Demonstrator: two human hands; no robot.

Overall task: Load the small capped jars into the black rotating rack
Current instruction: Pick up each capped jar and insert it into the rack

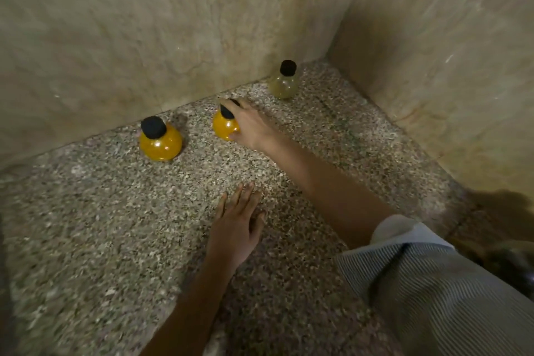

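Head view: our right hand (249,124) curls round the middle jar (224,128) on the counter (86,225), at the pick-up step, we judge. Our left hand (235,228) lies flat, holding nothing. Next we must lift it clear; the rack is out of sight.

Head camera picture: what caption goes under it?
Right hand grips the middle yellow jar on the speckled counter; left hand open; second yellow jar and pale jar wait.

speckled stone surface (101,240) | upright on it: left orange jar (160,143); middle orange jar (224,126), my fingers (242,103) round it; pale jar (284,84) near corner
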